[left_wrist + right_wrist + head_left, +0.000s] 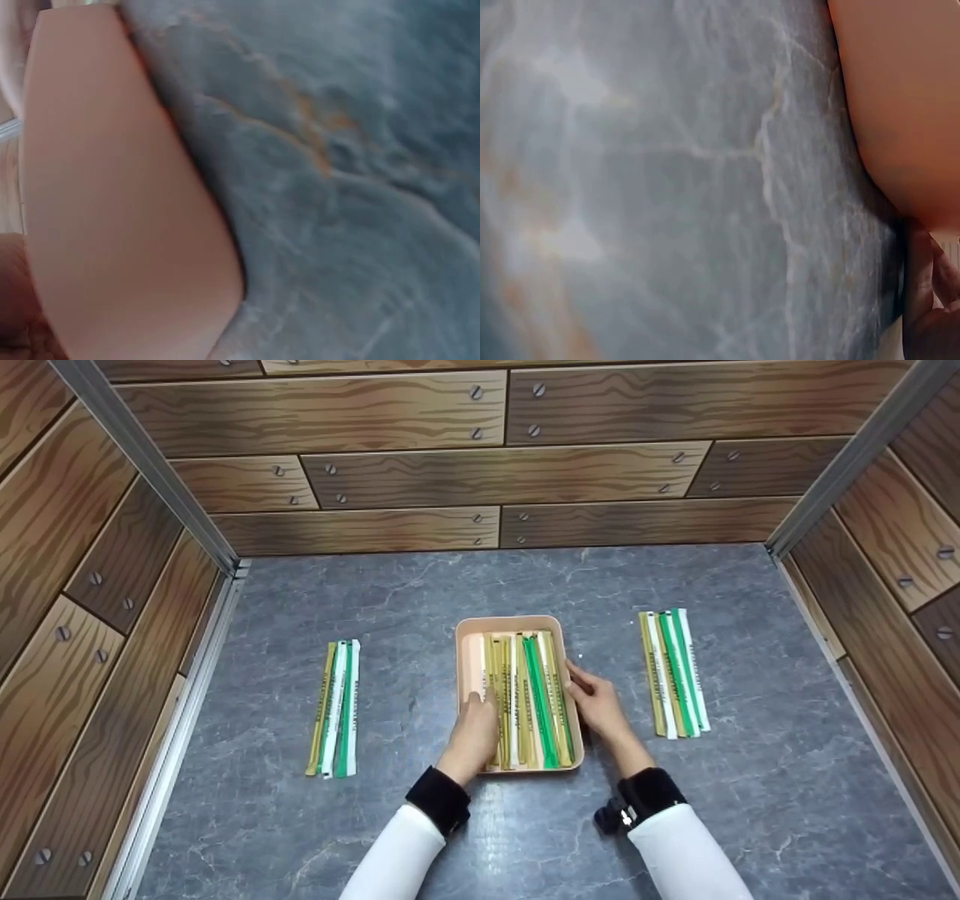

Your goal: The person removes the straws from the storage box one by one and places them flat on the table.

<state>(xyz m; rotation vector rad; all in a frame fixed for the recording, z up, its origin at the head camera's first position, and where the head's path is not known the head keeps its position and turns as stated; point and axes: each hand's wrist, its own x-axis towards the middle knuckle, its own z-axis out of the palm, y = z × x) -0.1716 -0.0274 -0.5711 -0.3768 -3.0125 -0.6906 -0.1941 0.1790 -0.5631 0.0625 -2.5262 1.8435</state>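
TEXT | slim sticks (529,705) | dark print, too small to read | legible: none

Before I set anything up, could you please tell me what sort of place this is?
Probably a purpose-built booth or staged workstation: wood-patterned panels wall it on three sides, metal corner posts frame them, and a grey marbled surface lies under the tray.

Walled work booth (600,480); the kind of building around it cannot be told. Back panel (405,416) and side panels (37,547) bear a printed pattern of wood planks and screws (475,392); metal posts (146,457) mark the far corners of a grey marbled work surface (420,592).
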